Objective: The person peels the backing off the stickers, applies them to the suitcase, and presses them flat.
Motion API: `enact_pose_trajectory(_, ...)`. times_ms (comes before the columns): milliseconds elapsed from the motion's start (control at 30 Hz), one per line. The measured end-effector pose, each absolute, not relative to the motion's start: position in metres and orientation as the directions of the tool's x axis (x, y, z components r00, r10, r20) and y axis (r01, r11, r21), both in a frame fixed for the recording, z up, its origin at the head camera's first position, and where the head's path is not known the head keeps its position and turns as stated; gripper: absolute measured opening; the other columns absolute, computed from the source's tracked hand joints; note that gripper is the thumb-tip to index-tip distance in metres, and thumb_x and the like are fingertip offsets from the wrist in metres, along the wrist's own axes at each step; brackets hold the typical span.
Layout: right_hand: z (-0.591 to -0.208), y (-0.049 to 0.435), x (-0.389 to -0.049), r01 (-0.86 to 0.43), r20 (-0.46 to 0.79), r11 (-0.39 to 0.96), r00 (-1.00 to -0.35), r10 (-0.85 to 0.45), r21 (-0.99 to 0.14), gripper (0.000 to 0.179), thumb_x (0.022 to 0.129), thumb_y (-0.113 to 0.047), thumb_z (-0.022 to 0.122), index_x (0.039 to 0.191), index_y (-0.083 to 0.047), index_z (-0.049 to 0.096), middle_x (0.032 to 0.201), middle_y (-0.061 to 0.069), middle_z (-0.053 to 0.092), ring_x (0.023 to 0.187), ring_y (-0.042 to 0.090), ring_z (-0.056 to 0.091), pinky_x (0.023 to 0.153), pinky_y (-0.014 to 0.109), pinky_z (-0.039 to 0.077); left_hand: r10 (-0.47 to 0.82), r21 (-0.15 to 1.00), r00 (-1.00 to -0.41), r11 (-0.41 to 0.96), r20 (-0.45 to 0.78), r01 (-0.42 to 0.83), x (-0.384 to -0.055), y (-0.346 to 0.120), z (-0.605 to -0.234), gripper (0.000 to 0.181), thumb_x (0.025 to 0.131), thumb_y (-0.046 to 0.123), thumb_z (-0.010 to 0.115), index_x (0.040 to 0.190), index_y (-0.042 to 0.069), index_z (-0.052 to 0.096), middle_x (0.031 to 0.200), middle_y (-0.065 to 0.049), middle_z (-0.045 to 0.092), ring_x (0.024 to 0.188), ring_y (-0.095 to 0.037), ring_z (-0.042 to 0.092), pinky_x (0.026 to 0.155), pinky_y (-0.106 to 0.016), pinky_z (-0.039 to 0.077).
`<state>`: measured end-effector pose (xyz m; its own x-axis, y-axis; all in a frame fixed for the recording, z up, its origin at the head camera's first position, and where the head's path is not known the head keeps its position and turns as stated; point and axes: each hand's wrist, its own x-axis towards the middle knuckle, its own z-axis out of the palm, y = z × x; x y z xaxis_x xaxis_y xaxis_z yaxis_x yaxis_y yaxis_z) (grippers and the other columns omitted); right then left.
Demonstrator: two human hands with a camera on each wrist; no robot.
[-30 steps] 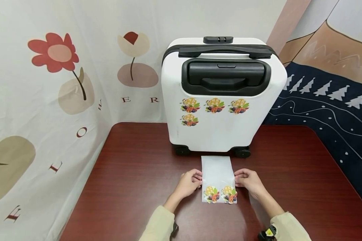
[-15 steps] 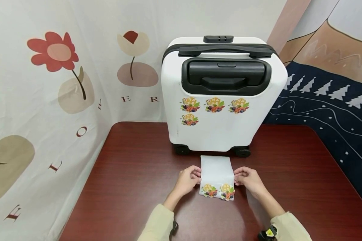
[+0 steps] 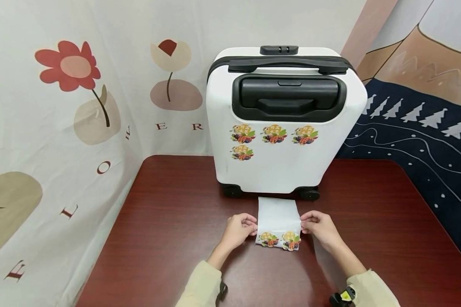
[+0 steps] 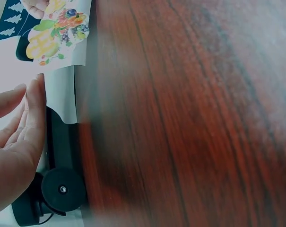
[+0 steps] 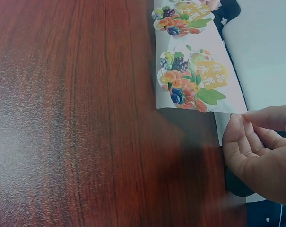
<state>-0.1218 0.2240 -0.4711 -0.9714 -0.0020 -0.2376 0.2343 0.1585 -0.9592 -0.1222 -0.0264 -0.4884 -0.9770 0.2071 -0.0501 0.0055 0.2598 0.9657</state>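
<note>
A white sticker sheet lies lengthwise in front of the suitcase, with two fruit stickers at its near end. My left hand pinches the sheet's left edge between thumb and fingertips. On the opposite side, my right hand pinches the right edge, thumb against index finger, as the right wrist view shows. The sheet's near end is raised off the table, its edge visible in both wrist views. Behind it stands a white suitcase bearing several matching fruit stickers, three in a row and one below at left.
The suitcase's black wheels rest on the dark red wooden table. A black handle recess sits above its stickers. Printed curtains hang behind and to both sides of the table.
The sheet's near end, with its two stickers, has come up and away from the table's front edge. Both hands keep their grip on the sides. The suitcase stays put.
</note>
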Motion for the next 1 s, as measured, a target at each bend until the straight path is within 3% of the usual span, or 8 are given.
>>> enact_pose_trajectory(267, -0.4688, 0.2253, -0.1222, 0.219, -0.225, 0.166, -0.974, -0.019, -0.962, 0.015, 0.081, 0.013, 0.054, 0.094, 0.019, 0.052, 0.071, 0.009, 0.056, 0.06, 0.014, 0.057, 0.059, 0.027, 0.052, 0.231, 0.922, -0.973, 0.371, 0.022, 0.109, -0.1224, -0.0276, -0.4875, 0.012, 0.075, -0.001, 0.069, 0.085, 0.003, 0.063, 0.074, -0.002, 0.065, 0.065, -0.01, 0.058, 0.061, -0.021, 0.047)
enact_pose_trajectory(633, -0.4681, 0.226, -0.1214, 0.203, -0.21, 0.162, -0.977, -0.026, -0.966, 0.015, 0.08, 0.012, 0.054, 0.094, 0.019, 0.052, 0.071, 0.009, 0.056, 0.06, 0.015, 0.058, 0.059, 0.028, 0.053, 0.25, 0.935, -0.968, 0.339, 0.016, 0.103, -0.1227, -0.0272, -0.4891, 0.014, 0.075, -0.004, 0.068, 0.086, 0.001, 0.062, 0.075, -0.004, 0.064, 0.064, -0.01, 0.057, 0.054, -0.02, 0.046)
enact_pose_trajectory(1000, -0.4637, 0.225, -0.1203, 0.21, -0.216, 0.165, -0.976, -0.018, -0.964, 0.015, 0.081, 0.012, 0.055, 0.094, 0.018, 0.053, 0.072, 0.01, 0.057, 0.06, 0.014, 0.058, 0.06, 0.027, 0.052, 0.246, 0.94, -0.969, 0.324, 0.024, 0.106, -0.1199, -0.0264, -0.4863, 0.009, 0.078, -0.003, 0.066, 0.085, 0.001, 0.062, 0.076, -0.004, 0.063, 0.067, -0.012, 0.059, 0.058, -0.02, 0.047)
